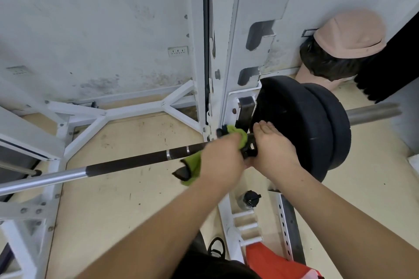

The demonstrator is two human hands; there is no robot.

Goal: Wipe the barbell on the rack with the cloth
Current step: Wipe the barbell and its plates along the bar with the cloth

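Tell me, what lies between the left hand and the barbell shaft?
The green cloth lies there: the left hand holds it wrapped around the barbell, near the black weight plates. The head view shows this.

Both forearms bare right to frame edge; left grip (223,158) and right grip (275,149) bare; black garment (215,266) at torso, bottom edge; dark shoe (216,247) beside it, detail unclear
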